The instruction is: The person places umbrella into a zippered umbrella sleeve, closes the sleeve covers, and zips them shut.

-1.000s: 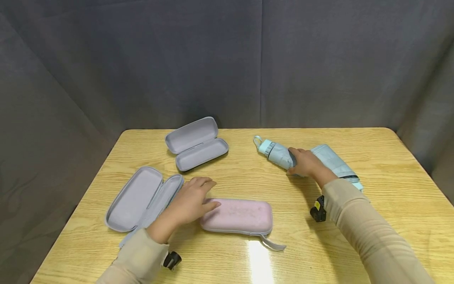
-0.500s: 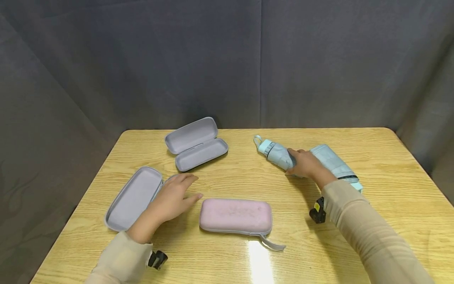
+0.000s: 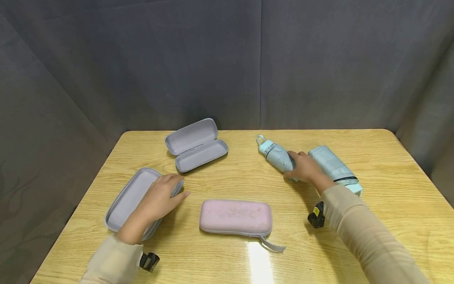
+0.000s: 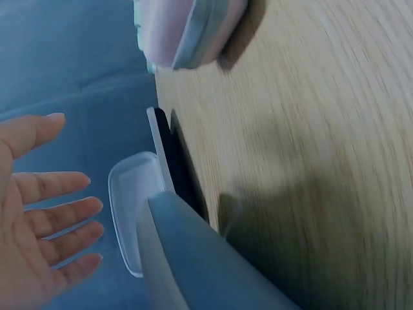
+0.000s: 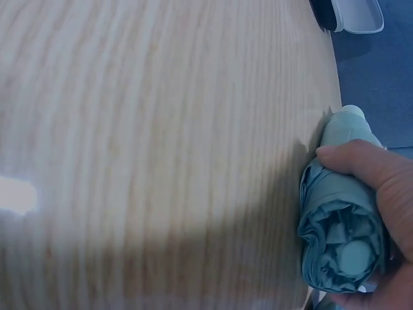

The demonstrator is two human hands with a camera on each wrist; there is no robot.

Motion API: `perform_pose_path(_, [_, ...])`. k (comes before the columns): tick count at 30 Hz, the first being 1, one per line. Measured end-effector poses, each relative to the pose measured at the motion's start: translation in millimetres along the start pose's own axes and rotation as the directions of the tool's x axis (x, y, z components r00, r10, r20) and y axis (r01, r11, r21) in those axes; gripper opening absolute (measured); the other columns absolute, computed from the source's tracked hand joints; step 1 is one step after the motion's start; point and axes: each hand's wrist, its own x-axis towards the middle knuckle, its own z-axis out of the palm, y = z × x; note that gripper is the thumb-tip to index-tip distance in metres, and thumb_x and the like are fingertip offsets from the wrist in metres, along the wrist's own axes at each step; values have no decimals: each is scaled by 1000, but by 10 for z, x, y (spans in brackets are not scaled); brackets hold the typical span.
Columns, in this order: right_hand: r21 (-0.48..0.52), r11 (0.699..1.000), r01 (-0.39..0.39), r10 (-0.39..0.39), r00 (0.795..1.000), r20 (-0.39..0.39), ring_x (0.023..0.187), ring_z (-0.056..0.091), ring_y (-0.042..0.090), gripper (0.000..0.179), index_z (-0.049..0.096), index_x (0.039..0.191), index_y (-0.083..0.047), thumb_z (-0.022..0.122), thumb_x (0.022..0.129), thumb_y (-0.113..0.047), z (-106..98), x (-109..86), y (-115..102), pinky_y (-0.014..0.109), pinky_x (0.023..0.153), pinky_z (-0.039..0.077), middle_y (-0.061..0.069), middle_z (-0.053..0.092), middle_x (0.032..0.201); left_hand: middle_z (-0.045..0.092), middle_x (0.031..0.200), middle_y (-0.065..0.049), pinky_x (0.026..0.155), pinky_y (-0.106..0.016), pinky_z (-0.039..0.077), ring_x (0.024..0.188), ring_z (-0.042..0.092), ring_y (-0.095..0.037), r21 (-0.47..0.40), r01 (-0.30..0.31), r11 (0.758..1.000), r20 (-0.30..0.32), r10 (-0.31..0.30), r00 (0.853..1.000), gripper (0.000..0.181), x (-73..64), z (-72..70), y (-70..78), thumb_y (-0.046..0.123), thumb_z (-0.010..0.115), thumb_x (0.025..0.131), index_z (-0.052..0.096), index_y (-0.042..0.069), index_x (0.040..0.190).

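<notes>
My right hand (image 3: 304, 167) grips a folded light-blue umbrella (image 3: 278, 157) from above; its mint end and wrist loop point to the back left. In the right wrist view, the thumb lies along the rolled umbrella cloth (image 5: 339, 200). Over the inner side of an open pale-grey zip case (image 3: 129, 199) at the left is my left hand (image 3: 156, 203), which hides part of that case. The left wrist view has its fingers (image 4: 64, 216) spread and holding nothing. A closed pink zip case (image 3: 235, 217) with a grey strap lies to the right of the left hand.
Another folded light-blue umbrella (image 3: 333, 167) with a black band lies just right of the gripped one. Further back, left of the middle, stands an open grey glasses case (image 3: 202, 156). A dark grey curtain (image 3: 227, 63) rises behind the wooden table (image 3: 390, 177).
My left hand has moved left, from the pink case's left end to over the open pale-grey case. The right hand keeps its grip, and its umbrella has shifted very slightly.
</notes>
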Motion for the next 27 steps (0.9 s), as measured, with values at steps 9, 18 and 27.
perform_pose_path(9, [-17,1000,-5,4,998,-62,95,48,39,76,35,129,2,66,69,-32,10,-50,18,49,73,40,28,45,115,43,120,-22,90,-53,25,111,35,-40,-16,87,996,-11,-87,996,47,-55,-58,-192,28,54,85,47,-2,120])
perform_pose_path(18, [-22,1000,10,-12,993,-118,84,54,33,70,41,125,1,66,69,-33,14,-87,51,45,63,42,23,55,107,41,120,-26,87,-54,28,109,35,-43,33,180,983,-20,-179,984,50,-105,-122,-430,26,54,84,43,-6,122])
perform_pose_path(27, [6,1000,1,-1,988,-152,70,53,26,69,42,124,1,66,67,-30,29,-128,60,41,58,42,20,59,93,34,122,-31,86,-59,19,111,27,-48,48,245,968,-46,-243,969,54,-142,-102,-598,22,54,83,38,-10,123])
